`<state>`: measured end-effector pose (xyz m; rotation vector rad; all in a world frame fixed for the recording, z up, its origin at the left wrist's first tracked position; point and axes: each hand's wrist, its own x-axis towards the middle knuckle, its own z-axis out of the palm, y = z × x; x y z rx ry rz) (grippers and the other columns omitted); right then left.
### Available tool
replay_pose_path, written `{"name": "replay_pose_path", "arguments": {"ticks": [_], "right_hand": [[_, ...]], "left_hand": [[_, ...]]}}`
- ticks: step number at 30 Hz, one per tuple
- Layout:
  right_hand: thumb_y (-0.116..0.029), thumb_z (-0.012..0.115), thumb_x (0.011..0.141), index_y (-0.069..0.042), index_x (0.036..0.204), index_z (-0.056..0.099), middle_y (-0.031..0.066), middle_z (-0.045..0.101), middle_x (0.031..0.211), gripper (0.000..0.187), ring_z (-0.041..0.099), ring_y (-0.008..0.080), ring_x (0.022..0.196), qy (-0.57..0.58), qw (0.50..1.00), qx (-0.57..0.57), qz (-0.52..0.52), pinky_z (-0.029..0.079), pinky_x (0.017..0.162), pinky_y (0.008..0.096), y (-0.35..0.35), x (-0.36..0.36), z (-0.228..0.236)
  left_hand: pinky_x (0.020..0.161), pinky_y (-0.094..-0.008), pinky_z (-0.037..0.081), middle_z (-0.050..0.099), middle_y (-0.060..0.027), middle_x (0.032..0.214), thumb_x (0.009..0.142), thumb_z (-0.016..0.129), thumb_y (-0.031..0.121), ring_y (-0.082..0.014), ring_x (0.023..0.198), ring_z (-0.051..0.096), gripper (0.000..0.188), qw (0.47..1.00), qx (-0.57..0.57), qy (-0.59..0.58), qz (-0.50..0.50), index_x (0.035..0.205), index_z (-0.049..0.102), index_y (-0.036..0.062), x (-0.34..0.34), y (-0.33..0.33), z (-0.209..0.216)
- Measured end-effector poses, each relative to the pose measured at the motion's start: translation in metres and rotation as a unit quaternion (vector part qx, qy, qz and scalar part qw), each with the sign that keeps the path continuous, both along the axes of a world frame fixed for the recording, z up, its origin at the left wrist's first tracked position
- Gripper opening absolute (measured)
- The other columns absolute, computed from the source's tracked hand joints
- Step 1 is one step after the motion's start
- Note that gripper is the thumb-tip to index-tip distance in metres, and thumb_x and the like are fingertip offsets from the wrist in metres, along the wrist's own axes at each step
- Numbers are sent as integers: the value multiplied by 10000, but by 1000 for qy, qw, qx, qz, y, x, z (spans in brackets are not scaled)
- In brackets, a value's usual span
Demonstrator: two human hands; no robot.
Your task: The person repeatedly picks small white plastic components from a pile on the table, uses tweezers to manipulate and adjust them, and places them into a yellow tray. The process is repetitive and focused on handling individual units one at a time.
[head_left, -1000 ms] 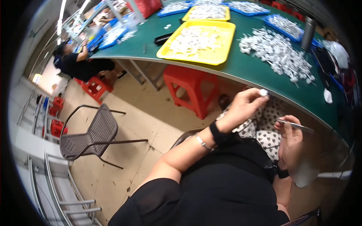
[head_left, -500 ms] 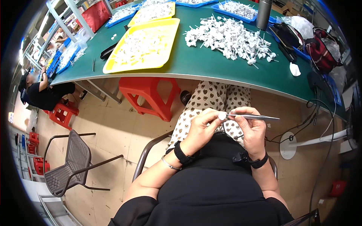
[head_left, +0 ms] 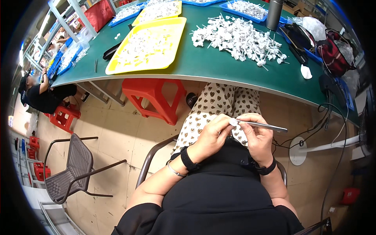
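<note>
Above my lap, my left hand (head_left: 214, 135) pinches a small round white piece (head_left: 233, 122) between thumb and fingers. Right beside it, my right hand (head_left: 256, 135) is closed around slim metal tweezers (head_left: 270, 126). One end of the tweezers meets the white piece; the other sticks out to the right past my fingers. What the inner end does to the piece is too small to tell. On the green table (head_left: 219, 70) ahead lies a heap of white plastic parts with thin stems (head_left: 239, 39). A yellow tray (head_left: 168, 58) left of the heap carries small white and yellowish bits.
Another pair of tweezers (head_left: 96, 65) lies left of the tray. Blue trays (head_left: 250, 17) stand farther back by a dark cylinder (head_left: 274, 15). Bags (head_left: 337, 53) crowd the right end. Below are a red stool (head_left: 152, 96) and a chair (head_left: 74, 168); a person (head_left: 43, 92) sits far left.
The tweezers have tilted, their outer end now lower and slightly nearer my right hand. The white piece has turned a little between my left fingers. Both hands remain together.
</note>
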<state>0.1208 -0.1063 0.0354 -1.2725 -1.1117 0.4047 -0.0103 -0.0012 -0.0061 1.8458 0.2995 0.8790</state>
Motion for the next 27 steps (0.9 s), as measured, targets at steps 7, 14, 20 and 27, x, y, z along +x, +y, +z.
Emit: {"name": "replay_pose_path", "arguments": {"ticks": [7,14,20,27], "right_hand": [[-40,705,947,12,1017,702,104,713,934,87,692,178,806,-60,998,8,-11,557,721,298,1,1,2],[-39,696,953,21,997,700,100,708,921,75,690,171,787,-85,996,-2,-22,553,705,284,0,2,3],[-17,687,948,30,981,701,88,701,888,59,680,152,762,-54,998,-25,-14,533,672,276,-1,3,4],[7,677,936,36,935,705,73,694,855,41,656,140,720,-31,999,-25,-13,506,647,265,-2,6,6]], "left_hand": [[692,-315,523,632,-100,975,963,633,-18,-224,807,630,130,999,47,6,9,1090,651,-3,-1,1,1],[716,-340,521,630,-111,966,960,642,0,-266,829,636,127,999,38,8,7,1085,655,9,-1,-1,2],[701,-322,522,628,-103,962,963,635,-18,-234,816,628,146,999,48,7,-5,1107,650,-2,-1,1,0],[688,-316,512,629,-95,947,957,633,-42,-218,802,613,163,998,66,-5,-19,1115,649,-8,0,2,0]]}}
